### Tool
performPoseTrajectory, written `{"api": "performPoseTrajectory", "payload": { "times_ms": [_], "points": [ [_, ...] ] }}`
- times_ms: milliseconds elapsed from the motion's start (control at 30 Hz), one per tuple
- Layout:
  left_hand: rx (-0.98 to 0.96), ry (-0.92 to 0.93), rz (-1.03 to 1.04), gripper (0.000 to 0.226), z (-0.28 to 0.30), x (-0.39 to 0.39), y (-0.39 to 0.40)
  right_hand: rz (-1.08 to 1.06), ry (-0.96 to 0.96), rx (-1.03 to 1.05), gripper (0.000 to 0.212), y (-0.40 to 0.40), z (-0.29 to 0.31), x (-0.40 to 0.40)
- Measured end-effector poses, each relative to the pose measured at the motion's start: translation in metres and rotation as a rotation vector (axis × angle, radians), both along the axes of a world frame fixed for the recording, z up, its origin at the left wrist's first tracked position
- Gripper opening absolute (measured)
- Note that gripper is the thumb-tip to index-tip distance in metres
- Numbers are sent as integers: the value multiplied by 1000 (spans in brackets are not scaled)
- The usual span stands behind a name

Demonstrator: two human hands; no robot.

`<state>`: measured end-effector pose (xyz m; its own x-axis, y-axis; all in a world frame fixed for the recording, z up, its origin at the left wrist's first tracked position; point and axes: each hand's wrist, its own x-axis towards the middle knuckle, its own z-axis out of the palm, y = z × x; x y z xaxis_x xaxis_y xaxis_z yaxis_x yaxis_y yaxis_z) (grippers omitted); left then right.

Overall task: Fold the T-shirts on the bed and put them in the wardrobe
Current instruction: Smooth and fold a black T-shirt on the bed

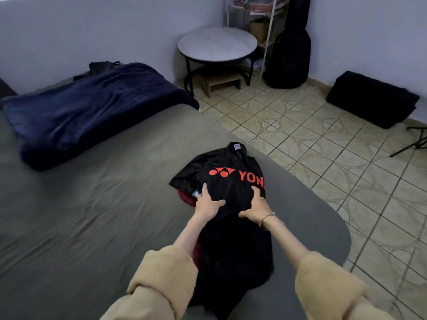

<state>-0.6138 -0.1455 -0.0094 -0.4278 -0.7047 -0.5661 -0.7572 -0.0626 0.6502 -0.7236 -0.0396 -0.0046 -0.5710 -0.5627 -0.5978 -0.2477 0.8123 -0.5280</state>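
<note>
Folding is barely begun: the left hand (pixel 207 205) and right hand (pixel 255 207) press, fingers spread, on a black T-shirt (pixel 233 227) (red garment (pixel 184 197) beneath); wardrobe unseen.

Bare sheet (pixel 97 215) lies left of the hands; folded blanket (pixel 92 112) blocks beyond.

Round table (pixel 217 43) by the wall; guitar case (pixel 290 54) (upright) beside.

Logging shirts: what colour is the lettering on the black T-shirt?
Red-orange lettering on the black T-shirt, head view.
</note>
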Motion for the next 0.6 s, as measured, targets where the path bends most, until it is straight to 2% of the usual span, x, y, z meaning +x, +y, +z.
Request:
{"api": "performPoseTrajectory", "payload": {
  "times_ms": [100, 233, 300, 400, 467, 600],
  "points": [
    [-42, -109, -43, 92, -6, -4, 0, 13, 57, 72, 106, -3, -11, 1],
    [150, -133, 69, 94, -25, -6, -1, -55, -3, 149, 103, 0, -37, -1],
    [63, -160, 98, 82, -31, -2, 2, -16, 84, 169, 87, 6, -43, -2],
    [-158, -211, 146, 37, -35, 3, 0, -14, 223, 130, 45, 11, -43, -10],
    [-226, -236, 151, 10, -30, 6, -3, -24, 235, 93, 30, 13, -40, -16],
    [-324, -301, 75, 12, -17, 6, -9, -14, 303, 54, 22, 14, -32, -21]
  ]
}}
